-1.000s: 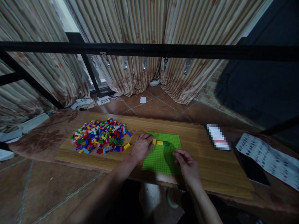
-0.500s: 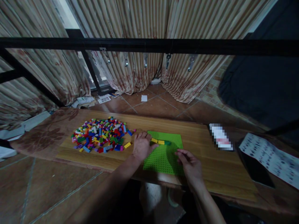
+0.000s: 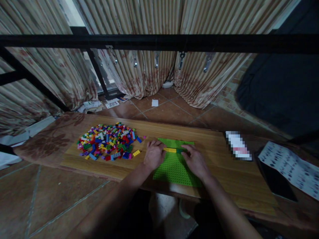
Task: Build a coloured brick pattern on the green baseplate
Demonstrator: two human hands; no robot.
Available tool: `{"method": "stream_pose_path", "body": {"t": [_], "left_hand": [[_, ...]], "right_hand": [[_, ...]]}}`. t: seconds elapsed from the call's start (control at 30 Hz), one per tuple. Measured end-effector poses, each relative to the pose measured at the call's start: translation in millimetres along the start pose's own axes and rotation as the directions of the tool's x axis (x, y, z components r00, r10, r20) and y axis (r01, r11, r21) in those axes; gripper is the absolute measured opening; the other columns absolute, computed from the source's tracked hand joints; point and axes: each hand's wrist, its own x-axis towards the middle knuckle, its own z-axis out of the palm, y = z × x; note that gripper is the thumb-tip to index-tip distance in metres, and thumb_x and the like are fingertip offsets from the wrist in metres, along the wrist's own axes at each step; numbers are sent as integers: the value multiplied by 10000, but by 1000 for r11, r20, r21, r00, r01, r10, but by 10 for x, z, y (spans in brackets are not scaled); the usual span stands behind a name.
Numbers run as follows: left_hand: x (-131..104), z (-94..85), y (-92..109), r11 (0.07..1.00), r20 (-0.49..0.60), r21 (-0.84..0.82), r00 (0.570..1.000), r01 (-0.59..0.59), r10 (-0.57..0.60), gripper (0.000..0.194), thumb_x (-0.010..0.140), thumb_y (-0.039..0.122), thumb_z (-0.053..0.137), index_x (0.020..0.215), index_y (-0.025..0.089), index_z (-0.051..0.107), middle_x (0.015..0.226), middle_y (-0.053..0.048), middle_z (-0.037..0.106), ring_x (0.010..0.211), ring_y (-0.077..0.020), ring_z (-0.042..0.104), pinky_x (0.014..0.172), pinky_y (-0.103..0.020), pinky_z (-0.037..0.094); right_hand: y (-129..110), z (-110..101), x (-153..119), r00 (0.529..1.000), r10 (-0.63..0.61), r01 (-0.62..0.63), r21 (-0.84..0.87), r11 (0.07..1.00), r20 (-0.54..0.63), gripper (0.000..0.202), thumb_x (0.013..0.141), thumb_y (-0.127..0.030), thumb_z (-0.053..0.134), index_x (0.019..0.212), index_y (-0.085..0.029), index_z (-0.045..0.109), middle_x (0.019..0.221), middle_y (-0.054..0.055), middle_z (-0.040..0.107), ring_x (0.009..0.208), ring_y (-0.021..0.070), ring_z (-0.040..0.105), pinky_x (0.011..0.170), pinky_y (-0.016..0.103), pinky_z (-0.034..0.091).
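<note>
Yellow and green brick row (image 3: pixel 172 150), pinched at both ends by two hands

Fingers of the left hand (image 3: pixel 154 155) grasp the yellow end, those of the right hand (image 3: pixel 195 160) the green end; the row spans the far part of a green baseplate (image 3: pixel 171 171) on the wooden desk (image 3: pixel 229 182), with a mixed brick heap (image 3: pixel 107 141) and one loose yellow brick (image 3: pixel 137 153) to the left

Studded plastic baseplate (image 3: pixel 171 169); smooth wooden board (image 3: pixel 236 179).
</note>
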Motion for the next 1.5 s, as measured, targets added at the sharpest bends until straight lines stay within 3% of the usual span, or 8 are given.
{"method": "stream_pose_path", "body": {"t": [0.27,0.5,0.87,1.5], "left_hand": [[14,-30,-7,998,18,45,999,-31,30,177,854,209,572,998,214,674,998,-61,663,1026,-254,540,932,-433,380],[15,-25,-11,999,22,8,998,-51,51,241,835,201,587,1063,228,658,1047,-54,657,1050,-248,538,947,-426,386],[50,-11,-30,995,52,-65,996,-73,76,192,896,192,534,973,239,703,983,-40,678,996,-219,560,922,-391,397],[125,16,1,999,125,-50,992,3,4,199,875,183,551,852,234,743,919,-44,693,970,-216,579,923,-383,402]], "right_hand": [[34,60,103,992,-105,109,-52,993,72,303,835,-228,558,1108,-259,685,1066,56,654,1031,234,595,939,399,459],[13,66,143,990,-107,112,-39,993,94,269,849,-254,567,1083,-265,698,1051,53,659,1010,233,601,917,394,464],[42,97,172,984,-128,138,-74,988,123,221,864,-292,578,1027,-265,725,1009,50,665,996,235,596,911,396,455],[97,138,168,983,-149,151,-9,989,106,185,872,-303,588,925,-258,760,940,49,653,915,215,608,848,376,477]]}}
